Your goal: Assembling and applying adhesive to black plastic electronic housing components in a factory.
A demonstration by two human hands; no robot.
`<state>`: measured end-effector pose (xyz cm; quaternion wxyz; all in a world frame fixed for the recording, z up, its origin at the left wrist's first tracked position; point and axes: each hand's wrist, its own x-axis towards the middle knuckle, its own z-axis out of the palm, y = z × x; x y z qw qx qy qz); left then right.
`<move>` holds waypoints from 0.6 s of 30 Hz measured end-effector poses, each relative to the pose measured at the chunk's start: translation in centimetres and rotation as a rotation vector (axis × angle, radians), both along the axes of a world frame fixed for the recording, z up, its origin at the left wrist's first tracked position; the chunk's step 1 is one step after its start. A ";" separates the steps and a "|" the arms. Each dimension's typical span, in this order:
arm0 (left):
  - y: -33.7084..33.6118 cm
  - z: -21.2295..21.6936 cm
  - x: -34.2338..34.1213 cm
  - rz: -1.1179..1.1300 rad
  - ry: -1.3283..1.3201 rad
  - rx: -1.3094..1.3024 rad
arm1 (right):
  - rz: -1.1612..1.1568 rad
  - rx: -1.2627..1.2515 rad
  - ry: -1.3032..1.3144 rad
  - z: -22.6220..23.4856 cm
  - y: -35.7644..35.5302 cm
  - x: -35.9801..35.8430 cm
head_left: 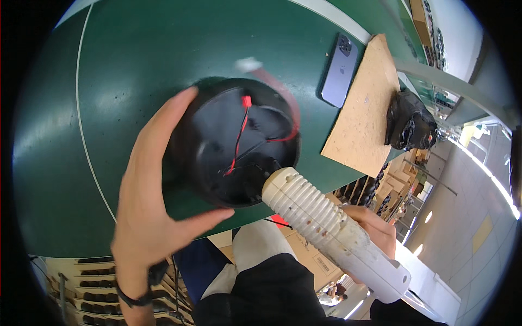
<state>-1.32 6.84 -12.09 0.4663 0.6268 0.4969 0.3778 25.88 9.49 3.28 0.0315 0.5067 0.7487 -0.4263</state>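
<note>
My left hand (pixel 155 190) grips a round black housing (pixel 217 146) by its rim, thumb below and fingers above, just over the green table (pixel 136 65). Red and black wires (pixel 242 130) run across the inside of the housing, and a red lead with a white plug (pixel 249 64) trails out at the top. In my right hand (pixel 375 228) is a white ribbed power screwdriver (pixel 326 223). Its tip presses against the housing's lower right edge.
A dark blue phone (pixel 340 70) lies face down at the table's far side, partly on a brown board (pixel 367 108). A crumpled black bag (pixel 410 122) rests on the board's right end. Cardboard boxes (pixel 399 182) and black trays sit below the table edge.
</note>
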 end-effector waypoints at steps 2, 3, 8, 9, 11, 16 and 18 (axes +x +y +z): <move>-2.8 0.7 1.2 0.235 0.145 -0.105 | -0.032 0.016 -0.010 0.0 -0.3 0.7; -4.0 1.1 1.5 0.222 0.149 -0.102 | -0.072 -0.036 0.025 -0.1 -0.6 1.2; -4.3 2.4 -0.6 0.450 -0.240 -0.275 | 0.018 0.039 0.126 -0.8 -1.1 1.4; -2.9 2.5 -1.0 0.426 -0.197 -0.166 | 0.038 0.065 0.123 -1.2 -1.3 1.2; 0.1 4.6 -2.6 0.248 -0.067 -0.140 | 0.081 0.128 0.148 -2.2 -1.7 0.9; 3.6 5.0 -0.9 0.116 0.188 0.014 | 0.164 0.234 0.094 -2.5 -1.3 0.2; 4.2 5.0 -0.3 0.145 0.215 0.058 | 0.177 0.258 0.055 -2.6 -1.4 0.0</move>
